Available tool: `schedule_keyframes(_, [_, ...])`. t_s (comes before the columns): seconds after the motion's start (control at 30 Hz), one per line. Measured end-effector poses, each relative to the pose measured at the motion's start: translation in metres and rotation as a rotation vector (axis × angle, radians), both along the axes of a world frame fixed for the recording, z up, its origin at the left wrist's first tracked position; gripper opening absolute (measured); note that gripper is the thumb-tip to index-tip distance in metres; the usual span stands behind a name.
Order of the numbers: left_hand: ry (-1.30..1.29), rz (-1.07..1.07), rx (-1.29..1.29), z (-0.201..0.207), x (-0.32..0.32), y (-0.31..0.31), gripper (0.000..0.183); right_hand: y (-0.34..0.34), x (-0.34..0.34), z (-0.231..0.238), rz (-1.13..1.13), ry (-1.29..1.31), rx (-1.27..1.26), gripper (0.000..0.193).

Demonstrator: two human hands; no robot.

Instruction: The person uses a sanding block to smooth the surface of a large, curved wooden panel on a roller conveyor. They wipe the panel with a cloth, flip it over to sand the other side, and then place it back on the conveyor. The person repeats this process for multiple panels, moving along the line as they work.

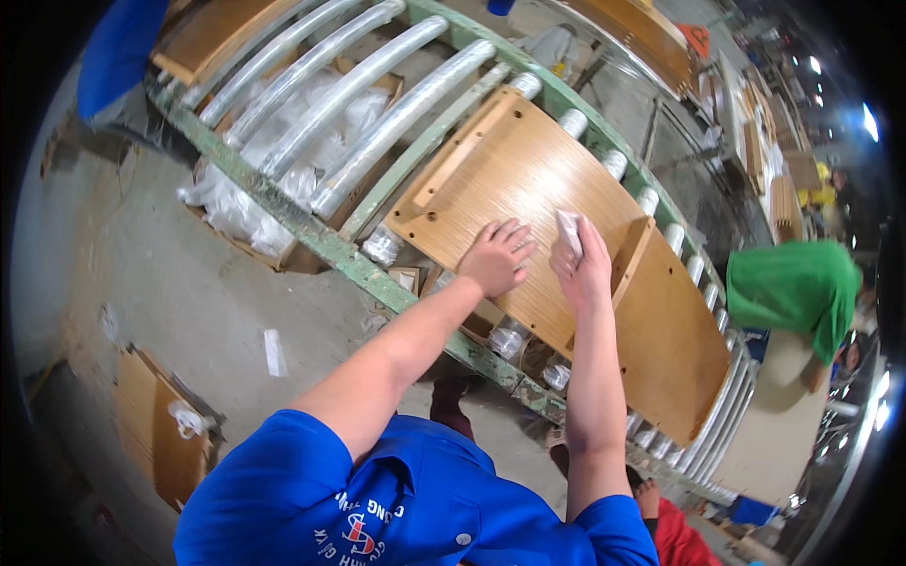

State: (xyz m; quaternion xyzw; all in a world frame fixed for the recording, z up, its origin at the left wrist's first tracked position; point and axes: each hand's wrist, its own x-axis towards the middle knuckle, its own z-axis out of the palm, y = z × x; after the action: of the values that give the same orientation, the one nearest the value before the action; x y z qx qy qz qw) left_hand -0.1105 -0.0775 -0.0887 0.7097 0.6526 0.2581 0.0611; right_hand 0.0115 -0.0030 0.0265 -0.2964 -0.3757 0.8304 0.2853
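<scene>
A brown wooden panel [557, 170] with dark holes near its corners lies flat on a roller conveyor in front of me. A narrow wooden batten [467, 151] runs along its left end, and another batten [630, 257] crosses at its right end. My left hand [495, 257] rests on the panel near its close edge, fingers spread, holding nothing. My right hand [587, 269] is closed on a folded white piece [568, 229], cloth or paper, over the panel just left of the right batten. A second wooden panel [675, 330] adjoins on the right.
The conveyor has a green frame [330, 250] and plastic-wrapped rollers [377, 118]. A box of clear plastic wrap [250, 217] sits below it. A person in a green shirt [788, 292] works at the right; someone in red [684, 538] is low right. A board [156, 424] lies at lower left.
</scene>
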Motion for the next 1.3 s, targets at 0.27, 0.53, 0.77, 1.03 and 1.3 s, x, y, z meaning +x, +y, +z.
schedule_keyframes(0.27, [0.017,0.031,-0.017,0.000,-0.015,-0.002,0.042,0.022,-0.192,-0.003,0.472,-0.831,1.036,0.038])
schedule_keyframes(0.53, [-0.007,0.001,-0.092,-0.005,-0.024,-0.002,0.047,0.026,-0.253,-0.014,1.001,-1.250,1.329,0.042])
schedule_keyframes(0.77, [0.019,-0.071,-0.195,0.001,-0.028,-0.001,0.050,0.072,-0.267,-0.020,1.075,-1.384,1.523,0.040])
schedule_keyframes(1.03, [-0.030,-0.078,-0.194,-0.001,-0.029,0.002,0.050,0.148,-0.279,-0.019,0.892,-1.611,1.525,0.040])
schedule_keyframes(1.3, [-0.095,-0.079,-0.177,-0.008,-0.026,0.004,0.050,0.192,-0.293,-0.023,0.855,-1.830,1.622,0.040])
